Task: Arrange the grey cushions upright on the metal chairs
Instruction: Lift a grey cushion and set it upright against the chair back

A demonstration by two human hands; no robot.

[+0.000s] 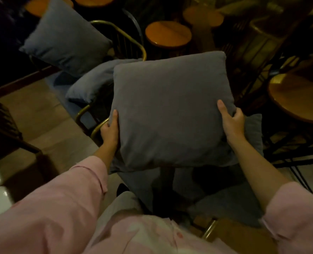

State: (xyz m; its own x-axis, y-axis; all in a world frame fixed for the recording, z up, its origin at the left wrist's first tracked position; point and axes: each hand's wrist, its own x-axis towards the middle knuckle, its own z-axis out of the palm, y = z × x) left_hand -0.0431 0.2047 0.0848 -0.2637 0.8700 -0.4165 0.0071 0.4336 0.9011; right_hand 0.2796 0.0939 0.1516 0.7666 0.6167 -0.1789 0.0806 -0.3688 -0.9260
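Note:
A large grey cushion [170, 110] is held up in the middle of the view, tilted towards me. My left hand [110, 129] grips its left edge and my right hand [231, 120] grips its right edge. Another grey cushion [254, 132] peeks out behind its right side. Further back, a grey cushion [91, 81] lies slumped on a brass-framed metal chair [82, 111]. A third grey cushion [65, 37] stands upright on the chair [126, 32] at the back left. The chair under the held cushion is mostly hidden.
Round wooden stool tops stand behind, one at the centre back [167, 34] and one at the right [296, 99]. Black metal legs [295, 162] crowd the right side. Tiled floor [42, 114] runs along the left. A dark grey cushion [229, 204] lies low at the right.

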